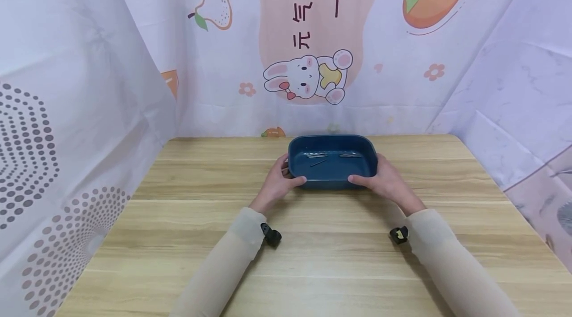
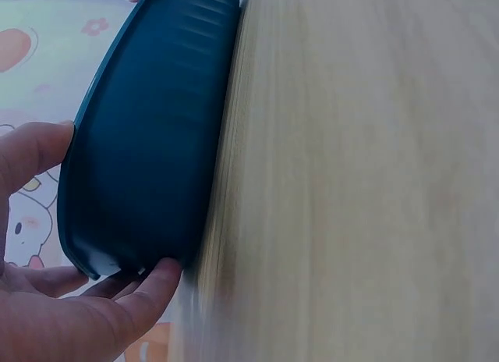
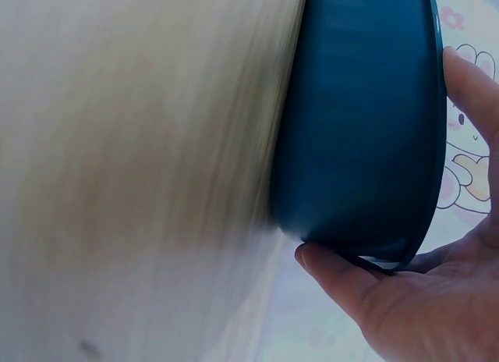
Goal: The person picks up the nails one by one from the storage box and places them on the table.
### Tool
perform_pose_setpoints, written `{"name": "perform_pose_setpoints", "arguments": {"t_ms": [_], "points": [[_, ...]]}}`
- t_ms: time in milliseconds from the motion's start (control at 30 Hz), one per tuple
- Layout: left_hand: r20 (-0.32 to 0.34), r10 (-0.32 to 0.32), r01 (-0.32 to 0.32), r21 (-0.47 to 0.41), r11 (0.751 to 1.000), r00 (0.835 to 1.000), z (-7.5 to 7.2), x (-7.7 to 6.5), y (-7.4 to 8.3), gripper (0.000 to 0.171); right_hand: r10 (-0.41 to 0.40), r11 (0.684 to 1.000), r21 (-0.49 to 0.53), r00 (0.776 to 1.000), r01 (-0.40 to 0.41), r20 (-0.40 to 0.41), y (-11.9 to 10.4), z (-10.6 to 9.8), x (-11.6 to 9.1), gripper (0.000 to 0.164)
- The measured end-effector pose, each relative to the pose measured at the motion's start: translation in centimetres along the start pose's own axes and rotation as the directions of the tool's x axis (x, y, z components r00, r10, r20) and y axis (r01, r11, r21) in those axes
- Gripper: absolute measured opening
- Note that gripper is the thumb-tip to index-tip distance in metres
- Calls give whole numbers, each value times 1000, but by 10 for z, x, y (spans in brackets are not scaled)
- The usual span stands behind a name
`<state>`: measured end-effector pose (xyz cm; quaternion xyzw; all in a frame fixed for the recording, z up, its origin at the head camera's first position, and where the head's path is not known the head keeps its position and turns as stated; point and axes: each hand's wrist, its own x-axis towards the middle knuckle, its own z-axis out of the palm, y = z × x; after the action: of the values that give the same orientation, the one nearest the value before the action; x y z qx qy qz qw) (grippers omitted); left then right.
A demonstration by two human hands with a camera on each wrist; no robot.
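Near the back of the table, a dark blue rectangular basin point(image 1: 330, 184) with rounded corners sits upright between both hands. At its left end the left hand point(image 1: 277, 181) grips it, thumb on the front rim and fingers curled round the side. The right hand point(image 1: 388, 180) holds the other end the same way. Several thin, narrow marks or sticks point(image 1: 319, 163) show on the basin's floor; what they are cannot be made out. The left wrist view gives the basin's plain outer wall point(image 2: 148, 128), and fingertips under its end. Whether the base touches the wood is unclear.
The wood-grain table point(image 1: 330, 267) reaches towards the person. A printed curtain point(image 1: 214, 73) with a rabbit and fruit hangs directly behind it. More cloth hangs along the left and right sides. Small black wrist cameras point(image 1: 271, 235) sit at both cuffs.
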<state>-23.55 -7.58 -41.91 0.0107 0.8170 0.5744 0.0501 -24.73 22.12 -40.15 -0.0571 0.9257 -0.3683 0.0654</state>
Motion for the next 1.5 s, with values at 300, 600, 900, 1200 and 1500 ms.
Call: {"name": "perform_pose_setpoints", "arguments": {"t_ms": [300,600,900,1200,1500], "points": [[-10,-4,4,-6,1000,1000,-5,-2,-2,84,-60,998,11,998,60,-11,-3,5,0,115],[-14,-5,5,-5,1000,1000,-12,-3,-4,83,-65,998,9,998,65,-27,-8,11,1,107],[-11,-2,2,9,1000,1000,-15,-1,-7,84,-42,999,17,999,42,-19,-10,12,1,104],[-35,-21,20,-7,1000,999,-17,-2,-11,82,-46,999,9,999,46,-24,-13,16,1,107],[-31,-21,20,-23,1000,999,-19,-6,-9,80,-70,997,9,997,70,-35,-14,18,0,109]]}}
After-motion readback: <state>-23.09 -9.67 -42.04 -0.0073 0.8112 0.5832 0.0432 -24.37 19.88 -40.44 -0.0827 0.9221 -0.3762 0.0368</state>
